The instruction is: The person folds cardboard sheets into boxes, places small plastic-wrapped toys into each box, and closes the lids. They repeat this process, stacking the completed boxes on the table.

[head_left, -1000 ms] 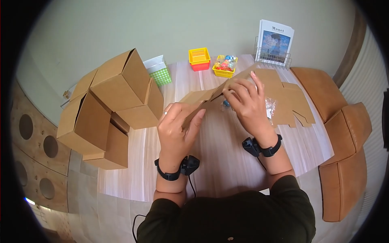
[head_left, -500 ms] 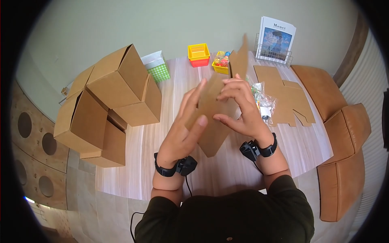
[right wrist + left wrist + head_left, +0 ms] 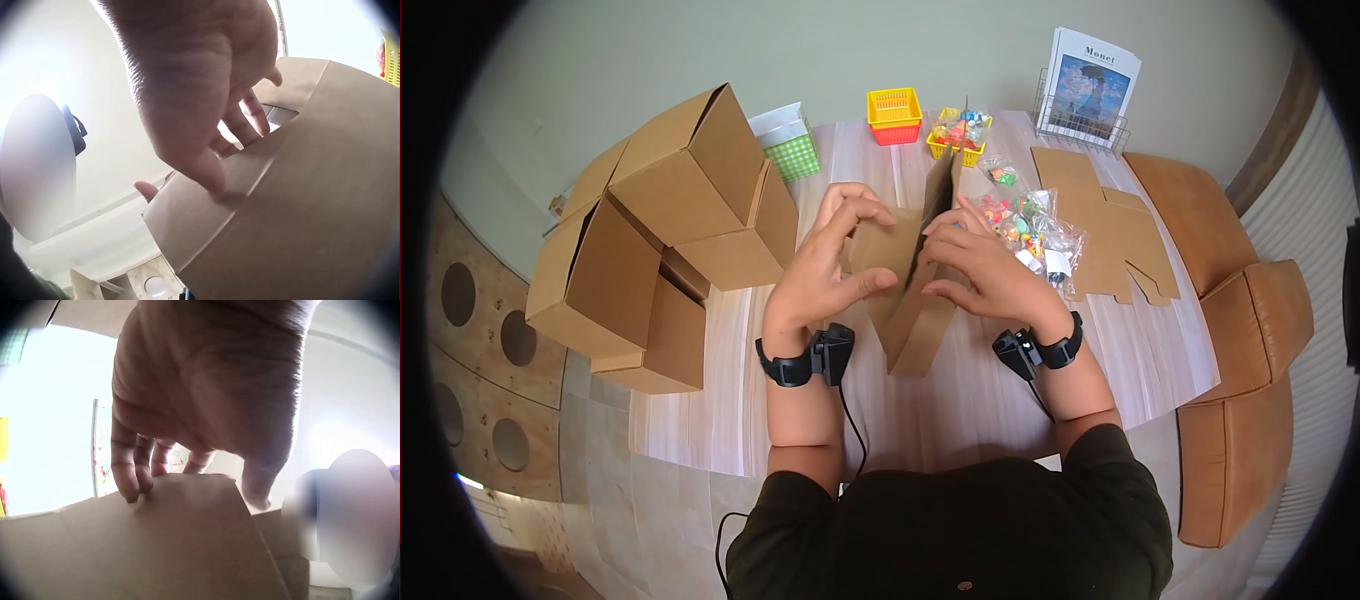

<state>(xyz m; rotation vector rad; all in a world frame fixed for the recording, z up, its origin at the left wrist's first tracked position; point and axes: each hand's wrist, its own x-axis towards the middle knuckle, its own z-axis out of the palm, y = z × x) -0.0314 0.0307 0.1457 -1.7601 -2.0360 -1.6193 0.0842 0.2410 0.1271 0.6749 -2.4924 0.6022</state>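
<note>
A folded brown cardboard box blank (image 3: 912, 325) stands upright over the table between my hands. My left hand (image 3: 862, 245) grips its left panel, fingers curled over the top edge and thumb on the near face. My right hand (image 3: 937, 258) pinches the right panel beside the middle fold. In the left wrist view the left hand (image 3: 194, 487) hooks its fingertips over the edge of the cardboard (image 3: 169, 550). In the right wrist view the right hand (image 3: 187, 181) has fingers on the outer face of the cardboard (image 3: 300, 212) and the thumb beneath it.
Assembled cardboard boxes (image 3: 670, 220) pile up at the left. Another flat blank (image 3: 1105, 235) and clear bags of small toys (image 3: 1025, 225) lie at the right. A green checked box (image 3: 792, 150), orange basket (image 3: 894, 115), yellow basket (image 3: 960, 135) and Monet booklet (image 3: 1092, 85) line the far edge. Brown leather seats (image 3: 1240, 300) stand to the right.
The blank came up off the flat pile, swung upright and is now bent along its fold, lower and nearer me. Both hands shifted their grip; the toy bags are uncovered.
</note>
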